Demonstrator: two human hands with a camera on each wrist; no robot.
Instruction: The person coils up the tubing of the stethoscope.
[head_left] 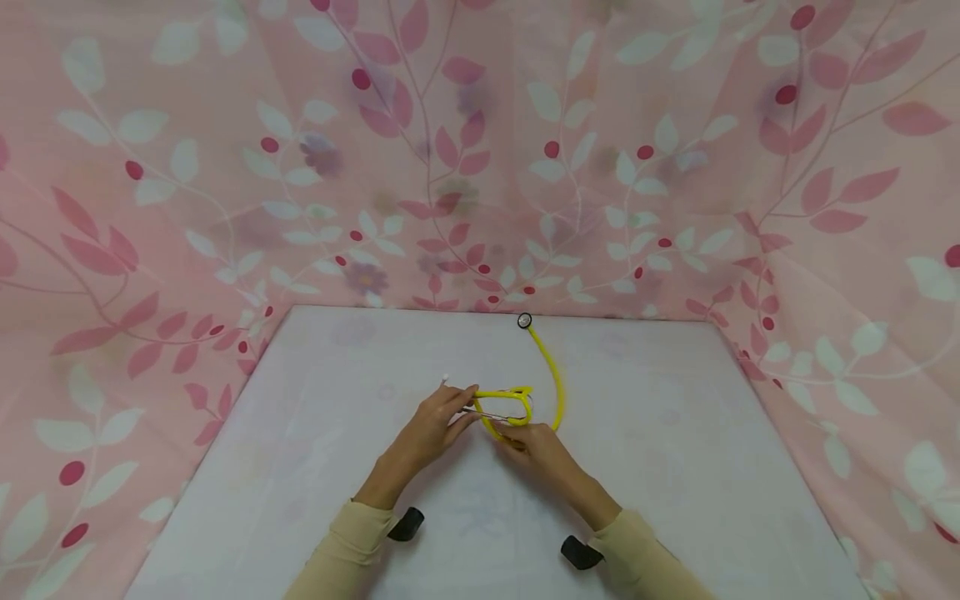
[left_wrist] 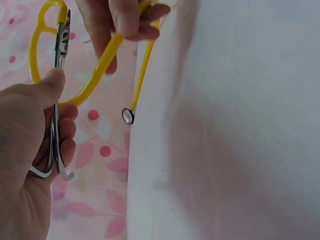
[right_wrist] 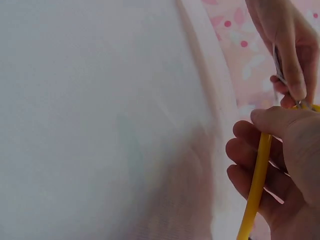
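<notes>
A stethoscope with yellow tubing point(head_left: 557, 375) is held over the middle of the table. My left hand point(head_left: 438, 427) grips its metal ear tubes point(left_wrist: 55, 122) together, thumb on top and fingers curled beneath. One pale ear tip point(left_wrist: 70, 176) pokes out below those fingers. The tubing loops beyond the ear tubes. My right hand point(head_left: 542, 454) pinches the yellow tube point(right_wrist: 258, 182) between thumb and fingers, and the tube runs across its palm. From there the tube curves to the round chest piece point(head_left: 524, 321), which lies at the table's far edge.
A white cloth-covered table point(head_left: 675, 433) spreads beneath the hands. Pink leaf-patterned fabric point(head_left: 480, 167) hangs at the back and both sides. Black wrist devices, one at the left sleeve point(head_left: 407, 525) and one at the right sleeve point(head_left: 581, 552), sit close to the tabletop.
</notes>
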